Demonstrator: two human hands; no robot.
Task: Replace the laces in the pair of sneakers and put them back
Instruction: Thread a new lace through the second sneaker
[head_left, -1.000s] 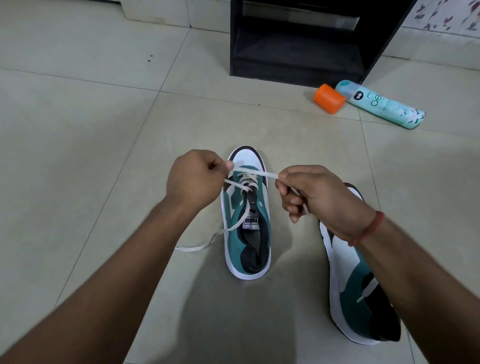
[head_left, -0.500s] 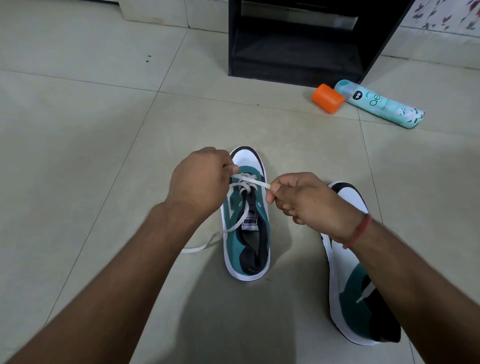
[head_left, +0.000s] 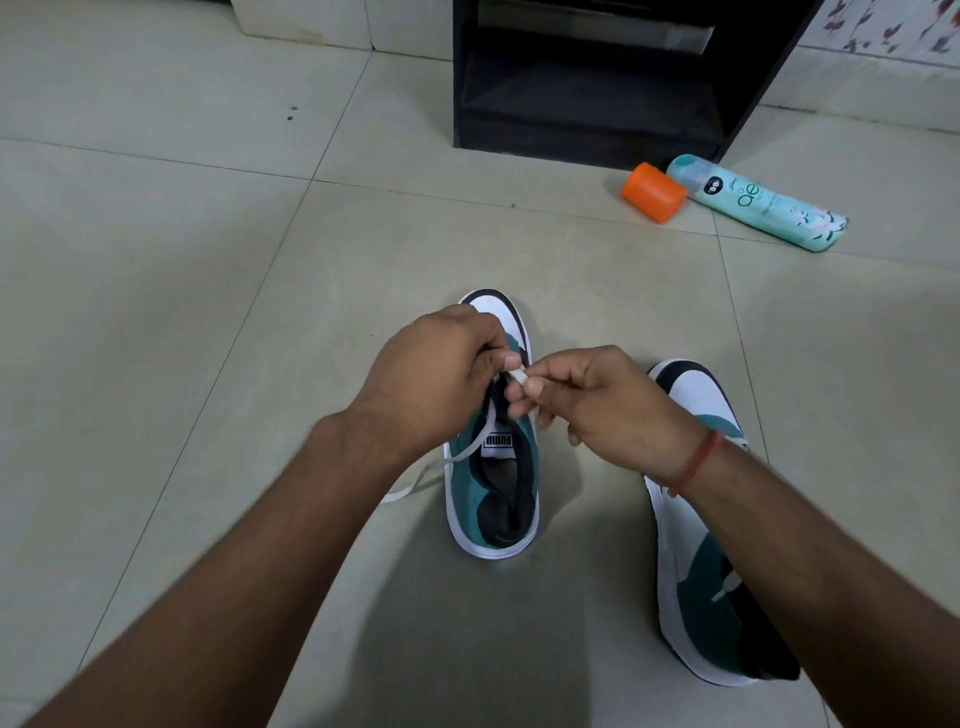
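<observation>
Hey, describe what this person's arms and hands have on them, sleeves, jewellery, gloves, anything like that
Both forearms are bare all the way to the frame edge, with no sleeves in view. The left hand wears no glove, and no ring, watch or band shows on it. The right hand is also ungloved, and its wrist carries a thin reddish-orange thread band. No rings show on the fingers that are visible.

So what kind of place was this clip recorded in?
Most likely a room in a home, with the person working on the floor: large pale floor tiles, a low black shelf unit against the wall, and a spray can lying beside an orange cap.
</observation>
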